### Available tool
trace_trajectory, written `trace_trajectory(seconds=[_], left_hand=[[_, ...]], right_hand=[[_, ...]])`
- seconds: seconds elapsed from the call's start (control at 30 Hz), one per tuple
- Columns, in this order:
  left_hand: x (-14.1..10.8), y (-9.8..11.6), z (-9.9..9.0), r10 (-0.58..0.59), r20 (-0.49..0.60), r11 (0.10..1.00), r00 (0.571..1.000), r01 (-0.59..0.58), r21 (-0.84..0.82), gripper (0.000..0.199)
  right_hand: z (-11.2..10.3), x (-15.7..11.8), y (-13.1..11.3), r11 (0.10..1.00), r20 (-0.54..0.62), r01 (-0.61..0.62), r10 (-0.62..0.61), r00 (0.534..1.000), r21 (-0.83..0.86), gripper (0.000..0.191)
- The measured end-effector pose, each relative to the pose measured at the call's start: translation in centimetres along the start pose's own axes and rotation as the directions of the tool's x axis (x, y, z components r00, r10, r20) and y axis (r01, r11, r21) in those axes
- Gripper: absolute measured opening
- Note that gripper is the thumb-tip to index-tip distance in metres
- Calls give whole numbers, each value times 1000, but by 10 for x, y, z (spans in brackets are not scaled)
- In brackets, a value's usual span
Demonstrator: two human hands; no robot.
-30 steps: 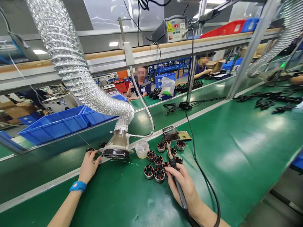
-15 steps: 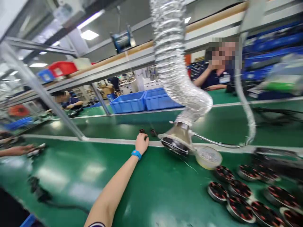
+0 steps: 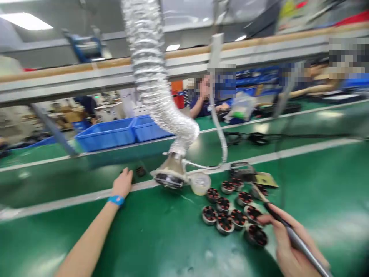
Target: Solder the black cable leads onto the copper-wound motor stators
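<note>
My left hand [image 3: 122, 184], with a blue wristband, reaches to the pale strip at the far side of the green bench. Its fingers are curled down, and what lies under them is hidden. Just right of them sits a small dark round part [image 3: 140, 171], blurred. My right hand [image 3: 291, 238] grips a slim dark-handled tool [image 3: 300, 243] with a tan tapered tip pointing away from me. The tip is over a round motor part [image 3: 261, 191], though contact cannot be made out. A fingertip overlaps the edge of another such part [image 3: 253, 212]. Several more motor parts [image 3: 225, 223] cluster to the left.
A silver flexible duct [image 3: 155, 77] hangs down to a fume hood [image 3: 170, 171] between my hands. Beside the hood lies a round translucent dish [image 3: 201, 183]. Blue bins [image 3: 106, 134] stand beyond the bench. Co-workers sit on the far side. A yellowish card [image 3: 266, 179] lies behind the parts.
The view has swung to the right. My right hand with the slim tool has come into view by the motor parts. My left hand stays near the small dark parts.
</note>
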State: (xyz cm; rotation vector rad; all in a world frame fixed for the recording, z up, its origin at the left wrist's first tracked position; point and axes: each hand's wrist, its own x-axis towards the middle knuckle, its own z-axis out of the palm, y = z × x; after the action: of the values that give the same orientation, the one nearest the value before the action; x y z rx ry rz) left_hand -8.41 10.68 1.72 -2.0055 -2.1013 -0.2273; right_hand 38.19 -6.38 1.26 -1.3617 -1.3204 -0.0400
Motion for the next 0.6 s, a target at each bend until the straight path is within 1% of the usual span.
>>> trace_trajectory(seconds=[0.07, 0.1, 0.17, 0.27, 0.33, 0.43, 0.47, 0.53, 0.6], left_hand=[[10, -10, 15, 53, 45, 988, 998, -59, 146, 33], [16, -15, 21, 71, 51, 979, 996, -79, 189, 33], [26, -22, 29, 47, 61, 973, 997, -59, 224, 36], [34, -34, 33, -64, 100, 987, 993, 49, 151, 40], [37, -42, 35, -114, 125, 991, 986, 104, 80, 41], [38, -52, 41, -91, 130, 996, 987, 94, -12, 38], [38, -54, 42, -73, 134, 996, 988, 78, -37, 37], [36, -53, 43, -53, 151, 996, 987, 64, -66, 37], [35, -49, 42, -87, 169, 992, 982, 101, -74, 39]], right_hand=[[-18, 11, 2, 996, -48, -88, 87, 995, -2, 35], [-23, 22, 6, 995, -63, -99, 100, 993, 18, 36], [-31, 47, 21, 994, -115, -112, 110, 987, -15, 39], [-40, 85, 48, 981, -142, -195, 189, 972, -25, 48], [-44, 108, 66, 976, -166, -217, 209, 964, -29, 54], [-45, 134, 87, 972, -193, -230, 217, 957, -47, 60], [-44, 140, 93, 970, -192, -243, 234, 953, -22, 61], [-38, 150, 105, 957, -173, -281, 290, 941, 78, 64], [-30, 155, 116, 930, -138, -318, 345, 929, 185, 68]])
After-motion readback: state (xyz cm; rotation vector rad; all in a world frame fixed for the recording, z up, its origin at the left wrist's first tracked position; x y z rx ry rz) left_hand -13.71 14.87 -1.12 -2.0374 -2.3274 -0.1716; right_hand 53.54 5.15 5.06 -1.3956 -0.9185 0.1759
